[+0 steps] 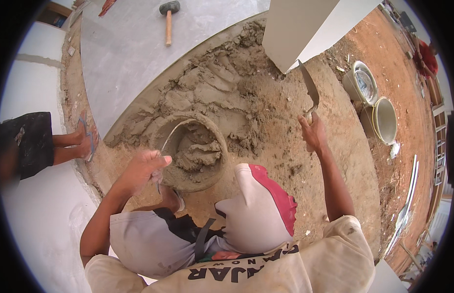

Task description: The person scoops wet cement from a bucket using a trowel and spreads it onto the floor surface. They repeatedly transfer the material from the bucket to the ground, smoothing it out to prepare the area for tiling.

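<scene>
My left hand [151, 166] is closed on the wire handle of a mortar-crusted bucket [210, 178], which holds lumpy grey mortar [192, 151] and stands below my bent upper body. My right hand [312, 132] grips a pointed trowel [309, 83] by its handle, blade upward, to the right of the bucket. Its tip is near the lower corner of a pale panel [310, 29]. Wet mortar [207, 83] lies spread and heaped on the dirt floor beyond the bucket, along the curved-looking edge of a large grey tile [119, 68].
A rubber mallet [169, 14] lies on the tile. Another person's legs in sandals [66, 154] are at left, beside a white wall [36, 83]. Two pails [358, 78] and long thin strips [402, 210] lie at right. A person in red [424, 58] is farther off.
</scene>
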